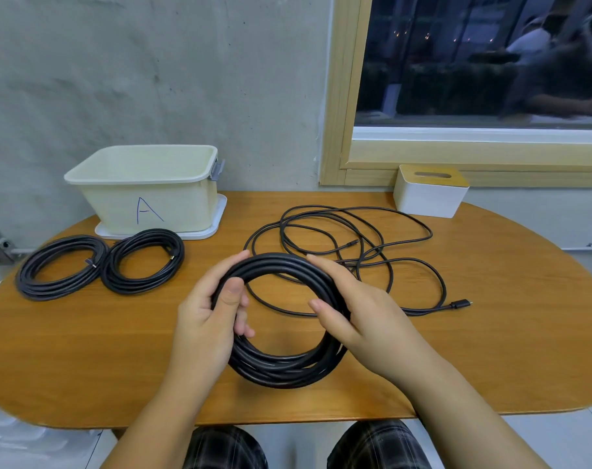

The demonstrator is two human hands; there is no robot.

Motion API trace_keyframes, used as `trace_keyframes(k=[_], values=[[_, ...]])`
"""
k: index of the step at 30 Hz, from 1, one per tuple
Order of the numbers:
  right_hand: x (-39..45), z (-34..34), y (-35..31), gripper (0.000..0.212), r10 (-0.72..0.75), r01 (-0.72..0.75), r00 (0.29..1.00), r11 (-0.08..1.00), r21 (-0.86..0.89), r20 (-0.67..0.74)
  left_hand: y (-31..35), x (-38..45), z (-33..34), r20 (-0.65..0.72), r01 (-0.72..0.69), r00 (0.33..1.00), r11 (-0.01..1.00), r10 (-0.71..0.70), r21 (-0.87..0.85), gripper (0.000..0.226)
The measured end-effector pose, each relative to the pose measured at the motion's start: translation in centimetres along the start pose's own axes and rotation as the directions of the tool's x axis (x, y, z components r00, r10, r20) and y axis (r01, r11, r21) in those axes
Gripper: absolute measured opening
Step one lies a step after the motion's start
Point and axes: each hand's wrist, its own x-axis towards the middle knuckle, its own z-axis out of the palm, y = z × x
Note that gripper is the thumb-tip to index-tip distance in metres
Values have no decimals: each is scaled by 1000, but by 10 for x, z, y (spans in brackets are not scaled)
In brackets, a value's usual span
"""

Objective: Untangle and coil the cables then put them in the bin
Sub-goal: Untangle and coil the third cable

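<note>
— Gripping the black coil [281, 363] on both sides, is that right?
— Yes. The left hand [208, 313] wraps its fingers round the coil's left side, thumb on top. The right hand [362, 319] holds the right side, thumb inside the ring.
— Where does the coil sit?
— Above the wooden table [491, 333], near its front edge, held between both hands.
— And the other cables?
— 2 finished coils lie side by side at the left: one [59, 267] farther out, one [142, 262] just in front of the bin [145, 198]. A loose cable [352, 245] sprawls behind the hands, its plug [460, 304] at the right.
— The bin?
— Cream, marked "A", standing on a white tray [217, 225] against the wall.
</note>
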Motion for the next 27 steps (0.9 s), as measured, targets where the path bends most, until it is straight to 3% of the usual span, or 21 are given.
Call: trace_keyframes(k=[6,9,11,14,18,23,27], values=[[1,-3,-5,50,-55,59,998,992,-107,41,3,3,-9,226,-121,972,958,62,259,42],[3,1,-6,45,-125,143,988,962,-231,89,2,6,-5,396,-304,912,826,107,475,45],[2,5,-6,38,-138,157,986,960,-231,98,-2,5,-4,426,-341,898,789,113,511,44],[-1,5,-4,40,-131,132,991,979,-156,20,-6,1,-1,367,-308,920,830,136,465,39],[-2,4,-1,48,-114,106,992,985,-134,-59,-2,-2,3,187,-204,972,910,143,361,30],[-2,0,1,57,-29,22,996,996,-83,-86,4,0,-1,-46,-70,996,978,80,194,19],[-2,2,-2,61,14,-16,999,999,-30,-45,5,-1,0,-100,-27,994,997,34,71,16]])
